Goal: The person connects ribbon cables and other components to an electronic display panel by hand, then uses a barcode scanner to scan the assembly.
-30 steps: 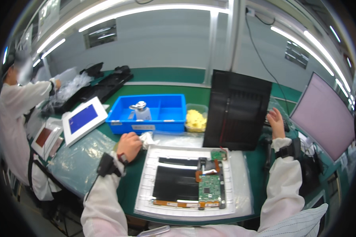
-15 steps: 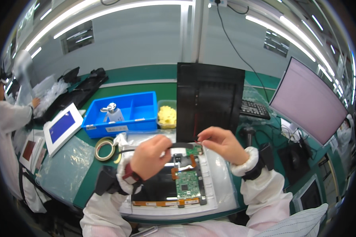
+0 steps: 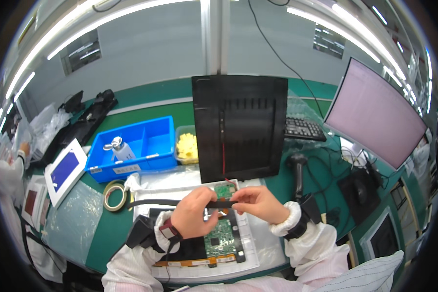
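The person's left hand (image 3: pixel 194 214) is closed around a flat, flexible black strip (image 3: pixel 155 202), its left length sticking out past the knuckles. The right hand (image 3: pixel 262 203) pinches the strip's right end between thumb and fingertips — a narrow grip, a short stretch of strip showing between the two hands. The strip is held over the upper part of a shallow white plastic frame (image 3: pixel 250 253), which lies on the bench with a green circuit board (image 3: pixel 220 238) inside it, below the hands. Just beyond, a tall black panel (image 3: pixel 253 131) stands upright, a thin red wire (image 3: pixel 224 160) running down its face. To the left lies a roll of tan tape (image 3: pixel 114 208) — near a blue divided plastic bin (image 3: pixel 127 168).
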A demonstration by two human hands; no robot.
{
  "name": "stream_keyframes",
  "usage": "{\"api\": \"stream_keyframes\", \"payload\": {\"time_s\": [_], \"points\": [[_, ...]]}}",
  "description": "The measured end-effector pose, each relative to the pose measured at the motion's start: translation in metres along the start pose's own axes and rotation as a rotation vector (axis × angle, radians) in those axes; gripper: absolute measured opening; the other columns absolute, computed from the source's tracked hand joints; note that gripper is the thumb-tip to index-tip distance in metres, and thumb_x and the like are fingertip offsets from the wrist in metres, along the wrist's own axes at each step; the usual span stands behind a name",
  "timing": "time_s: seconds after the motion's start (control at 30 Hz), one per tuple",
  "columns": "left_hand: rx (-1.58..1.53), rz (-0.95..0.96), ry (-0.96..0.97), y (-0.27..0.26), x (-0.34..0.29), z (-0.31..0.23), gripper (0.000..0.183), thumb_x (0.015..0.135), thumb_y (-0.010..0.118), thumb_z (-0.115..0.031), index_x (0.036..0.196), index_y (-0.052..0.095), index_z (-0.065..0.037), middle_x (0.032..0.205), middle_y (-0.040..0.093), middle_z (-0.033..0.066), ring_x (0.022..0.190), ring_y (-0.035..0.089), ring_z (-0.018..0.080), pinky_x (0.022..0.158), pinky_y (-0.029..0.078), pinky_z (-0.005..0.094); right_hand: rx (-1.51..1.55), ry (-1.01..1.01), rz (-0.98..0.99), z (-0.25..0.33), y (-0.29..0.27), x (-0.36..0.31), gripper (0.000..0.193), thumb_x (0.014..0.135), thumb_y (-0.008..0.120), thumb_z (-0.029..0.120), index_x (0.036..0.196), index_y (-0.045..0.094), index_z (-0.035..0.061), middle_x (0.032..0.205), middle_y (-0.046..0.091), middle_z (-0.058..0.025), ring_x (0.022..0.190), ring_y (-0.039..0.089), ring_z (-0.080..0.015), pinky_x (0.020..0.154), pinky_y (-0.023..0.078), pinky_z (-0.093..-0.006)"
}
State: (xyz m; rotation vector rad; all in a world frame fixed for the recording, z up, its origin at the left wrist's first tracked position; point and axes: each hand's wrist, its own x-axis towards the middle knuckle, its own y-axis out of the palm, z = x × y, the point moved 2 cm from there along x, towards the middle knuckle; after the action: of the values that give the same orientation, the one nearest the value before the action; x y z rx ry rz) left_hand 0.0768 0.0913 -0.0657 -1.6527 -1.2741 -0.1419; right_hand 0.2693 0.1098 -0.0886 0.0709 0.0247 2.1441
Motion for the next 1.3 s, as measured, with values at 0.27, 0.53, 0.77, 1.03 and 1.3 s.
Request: {"api": "stream_keyframes", "payload": {"time_s": [0.27,0.53,0.77,1.03,1.3], "points": [[-0.148,0.256,-0.222,0.013,-0.006,0.004,0.011,0.08,0.057,-0.014,0.087,0.059,-0.005,0.069,0.059,0.0144,0.062,0.059,0.0326,0.055,0.046,0.0366,-0.481,-0.287,-0.076,0.003,0.014,-0.001,0.014,0.074,0.068,0.0,0.088,0.064,-0.0013,0.079,0.064,-0.0054,0.072,0.059,-0.0111,0.062,0.049,-0.0235],[-0.211,0.256,-0.249,0.014,-0.008,0.004,0.008,0.08,0.057,-0.012,0.08,0.06,-0.005,0.066,0.059,0.0145,0.061,0.059,0.0322,0.052,0.046,0.0359,-0.283,-0.056,-0.016,-0.005,0.01,0.0,0.012,0.074,0.068,-0.002,0.086,0.064,-0.0033,0.081,0.063,-0.0064,0.071,0.061,-0.011,0.064,0.05,-0.022],[-0.258,0.257,-0.265,0.014,-0.008,0.002,0.008,0.08,0.057,-0.013,0.081,0.061,-0.005,0.066,0.058,0.0138,0.06,0.059,0.0311,0.052,0.046,0.0338,-0.203,-0.079,-0.01,-0.006,0.013,-0.001,0.01,0.076,0.067,0.001,0.084,0.064,-0.0036,0.072,0.062,-0.0061,0.064,0.057,-0.0091,0.057,0.045,-0.0215],[-0.28,0.293,-0.275,0.015,-0.01,0.003,0.009,0.08,0.057,-0.013,0.082,0.062,-0.005,0.065,0.058,0.0137,0.059,0.059,0.0304,0.052,0.046,0.033,-0.366,-0.198,-0.002,-0.001,0.013,-0.002,0.008,0.075,0.067,0.003,0.079,0.062,-0.0017,0.067,0.06,-0.0072,0.058,0.054,-0.0133,0.053,0.042,-0.0251],[-0.331,0.332,-0.286,0.016,-0.01,0.005,0.01,0.081,0.056,-0.013,0.082,0.062,-0.005,0.063,0.056,0.0128,0.055,0.057,0.0282,0.051,0.045,0.0307,-0.374,-0.197,-0.014,-0.002,0.014,-0.003,0.008,0.073,0.067,0.002,0.077,0.061,-0.0014,0.066,0.06,-0.0087,0.057,0.055,-0.016,0.053,0.043,-0.0266]]}}
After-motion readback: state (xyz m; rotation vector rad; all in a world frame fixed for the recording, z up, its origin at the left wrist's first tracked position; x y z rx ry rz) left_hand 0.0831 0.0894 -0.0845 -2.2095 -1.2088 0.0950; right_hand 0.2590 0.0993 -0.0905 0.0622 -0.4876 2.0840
